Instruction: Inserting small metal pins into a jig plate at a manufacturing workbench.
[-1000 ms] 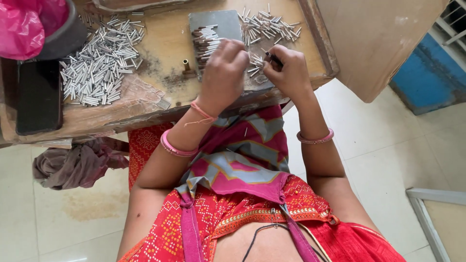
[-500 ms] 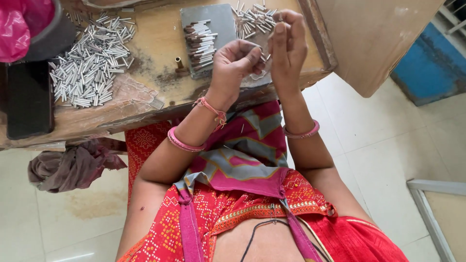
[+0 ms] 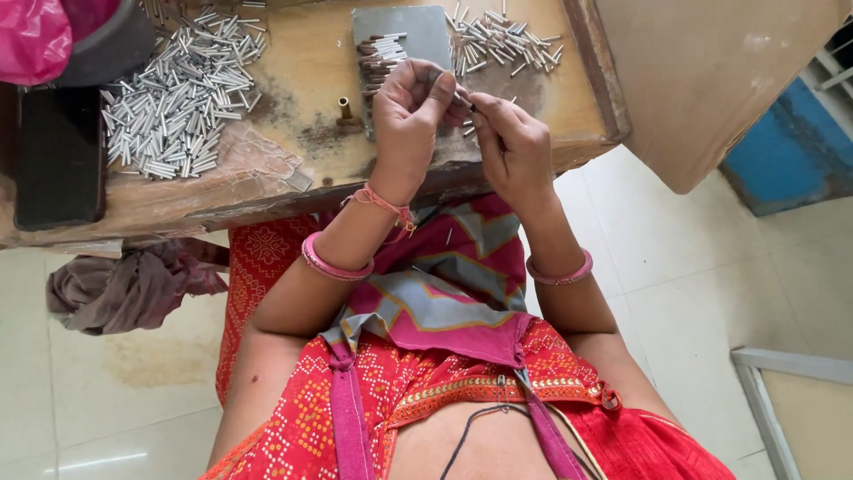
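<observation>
Both hands (image 3: 462,116) pinch a small metal tube (image 3: 464,96), its axis roughly level.

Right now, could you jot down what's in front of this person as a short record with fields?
Surface: worn wooden table
Left hand: raised over the table's edge, fingertips pinching a small thin metal piece
Right hand: fingertips meeting the left's at the same piece
Large pile of silvery tubes: loose, on the table's left part
Smaller pile of tubes: loose, beyond the hands
Grey plate: flat, a row of tubes along its left edge
Short brass peg: upright, left of the plate
Cloth: brownish, bunched below the table edge
</observation>
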